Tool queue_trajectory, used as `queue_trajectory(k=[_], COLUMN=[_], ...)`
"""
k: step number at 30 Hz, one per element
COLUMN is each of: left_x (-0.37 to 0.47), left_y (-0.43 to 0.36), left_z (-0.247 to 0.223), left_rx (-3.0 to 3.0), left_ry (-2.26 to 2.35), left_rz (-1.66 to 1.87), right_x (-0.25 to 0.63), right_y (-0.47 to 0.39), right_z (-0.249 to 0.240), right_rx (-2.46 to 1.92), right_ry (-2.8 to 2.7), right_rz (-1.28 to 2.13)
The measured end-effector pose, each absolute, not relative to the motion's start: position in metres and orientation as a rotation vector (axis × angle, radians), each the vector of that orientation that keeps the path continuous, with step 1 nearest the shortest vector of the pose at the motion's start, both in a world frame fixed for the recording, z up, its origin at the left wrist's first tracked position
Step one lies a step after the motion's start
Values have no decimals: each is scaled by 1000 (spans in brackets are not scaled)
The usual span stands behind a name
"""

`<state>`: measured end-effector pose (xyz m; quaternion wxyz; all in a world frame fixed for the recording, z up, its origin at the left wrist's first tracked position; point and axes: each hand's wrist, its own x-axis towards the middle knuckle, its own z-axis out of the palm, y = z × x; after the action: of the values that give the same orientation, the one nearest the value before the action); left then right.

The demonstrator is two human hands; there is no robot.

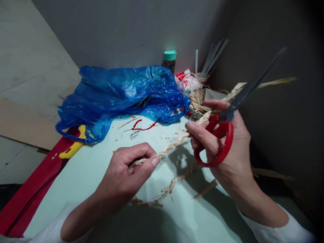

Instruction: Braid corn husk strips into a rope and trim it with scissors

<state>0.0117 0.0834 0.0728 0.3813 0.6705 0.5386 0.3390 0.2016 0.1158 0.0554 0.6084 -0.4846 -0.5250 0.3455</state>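
Observation:
A braided straw cord (174, 144) runs slantwise between my two hands. My left hand (131, 168) pinches its lower part between thumb and fingers. Higher up, my right hand (220, 141) grips the same cord with thumb and fingers. Red-handled scissors (226, 145) hang on my right hand, their blades pointing up and right, together. Past that hand the cord ends in loose straw (275, 82). Another length of the braid (173, 185) curves below, over the pale green tabletop (98, 168).
A blue plastic bag (121, 91) lies at the back. Behind it stands a jar with a green lid (169, 55). Straw scraps (198, 101) are piled to the right. Red string (144, 128) lies in front of the bag, a yellow-handled tool (72, 149) at the left edge.

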Motion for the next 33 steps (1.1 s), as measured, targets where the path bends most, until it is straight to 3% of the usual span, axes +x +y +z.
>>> queue_trajectory(k=[9, 22, 29, 33], left_x=[7, 2, 1, -3], left_y=[87, 91, 87, 89], left_z=[74, 74, 85, 87], left_rx=[1209, 1182, 1180, 1180], left_ry=[1125, 1074, 1130, 1148], left_rz=[753, 691, 786, 867], right_x=[205, 220, 220, 220], right_y=[119, 128, 128, 119], right_z=[55, 51, 50, 57], right_rx=[-1109, -1112, -1166, -1197], right_ry=[-1139, -1097, -1338, -1690], right_rz=[873, 771, 815, 584])
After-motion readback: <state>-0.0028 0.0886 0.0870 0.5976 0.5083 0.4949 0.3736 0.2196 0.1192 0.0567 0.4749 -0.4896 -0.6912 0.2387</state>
